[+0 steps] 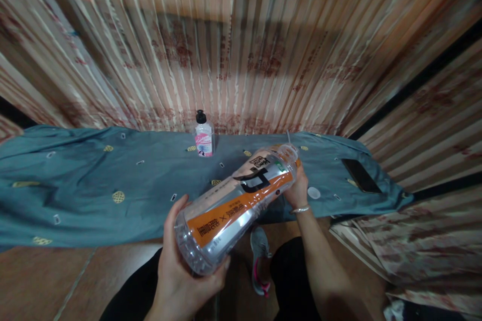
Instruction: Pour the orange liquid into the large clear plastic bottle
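I hold a large clear plastic bottle (241, 200) with an orange and silver label, tilted over the front of the blue cloth. My left hand (184, 271) is closed around the bottle's base, thumb along its lower side. Near the neck, my right hand (298, 188) grips the bottle from behind, its fingers mostly hidden. The neck points up and to the right; a thin pale strip shows just beyond it. A round white disc (314, 192), perhaps a cap, lies on the cloth to the right of my right hand.
A small clear bottle (204, 135) with a black cap and pink label stands at the back of the cloth-covered surface (86, 175). A dark phone-like slab (360, 175) lies at the right. Patterned curtains (233, 60) hang behind and beside it.
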Available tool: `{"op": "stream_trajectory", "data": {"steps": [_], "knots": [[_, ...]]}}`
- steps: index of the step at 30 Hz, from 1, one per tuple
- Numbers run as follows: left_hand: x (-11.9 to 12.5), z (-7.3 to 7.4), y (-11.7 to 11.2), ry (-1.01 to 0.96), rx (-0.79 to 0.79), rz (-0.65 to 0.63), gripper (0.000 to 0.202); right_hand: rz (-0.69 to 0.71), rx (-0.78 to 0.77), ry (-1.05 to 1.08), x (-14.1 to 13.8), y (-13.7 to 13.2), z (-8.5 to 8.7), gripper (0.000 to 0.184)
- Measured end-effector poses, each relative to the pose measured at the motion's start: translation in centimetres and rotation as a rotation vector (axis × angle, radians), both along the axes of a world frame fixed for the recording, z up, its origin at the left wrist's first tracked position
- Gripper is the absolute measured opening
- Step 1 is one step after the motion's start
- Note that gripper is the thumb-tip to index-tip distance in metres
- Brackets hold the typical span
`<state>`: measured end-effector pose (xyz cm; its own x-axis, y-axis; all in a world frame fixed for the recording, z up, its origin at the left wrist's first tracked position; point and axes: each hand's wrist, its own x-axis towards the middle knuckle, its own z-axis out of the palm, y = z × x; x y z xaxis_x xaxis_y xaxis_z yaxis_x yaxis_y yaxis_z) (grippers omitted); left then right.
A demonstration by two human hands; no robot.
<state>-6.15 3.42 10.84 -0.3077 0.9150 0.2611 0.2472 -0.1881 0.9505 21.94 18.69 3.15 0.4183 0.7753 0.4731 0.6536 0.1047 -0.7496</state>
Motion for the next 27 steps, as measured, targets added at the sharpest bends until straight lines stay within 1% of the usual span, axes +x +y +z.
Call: {"op": "stream_trajectory", "data": {"steps": [4, 9, 15, 21, 26, 27], "knots": [[0.1, 0.2, 0.0, 0.006, 0.011, 0.007, 0.094, 0.020, 0.002, -0.021, -0.1, -0.2, 0.2, 0.055], [0.0, 0.2, -0.1, 0.003, 0.003, 0.005, 0.096, -0.038, -0.002, -0.016, -0.3, -0.3, 0.7, 0.057], [-1.0, -0.6, 0.1, 0.084, 0.030, -0.048, 0.095, -0.016, -0.001, -0.047, -0.2, -0.2, 0.5, 0.058], [-0.5, -0.2, 0.1, 0.047, 0.028, 0.010, 0.095, -0.010, 0.013, 0.011, -0.3, -0.2, 0.4, 0.053], [-0.7, -0.1, 0.2, 0.117, 0.069, -0.055, 0.093, 0.010, -0.008, 0.059, -0.1, -0.1, -0.1, 0.052], [-0.6, -0.1, 0.1, 0.109, 0.061, -0.029, 0.092, 0.012, -0.008, 0.056, -0.1, -0.1, -0.1, 0.053]]}}
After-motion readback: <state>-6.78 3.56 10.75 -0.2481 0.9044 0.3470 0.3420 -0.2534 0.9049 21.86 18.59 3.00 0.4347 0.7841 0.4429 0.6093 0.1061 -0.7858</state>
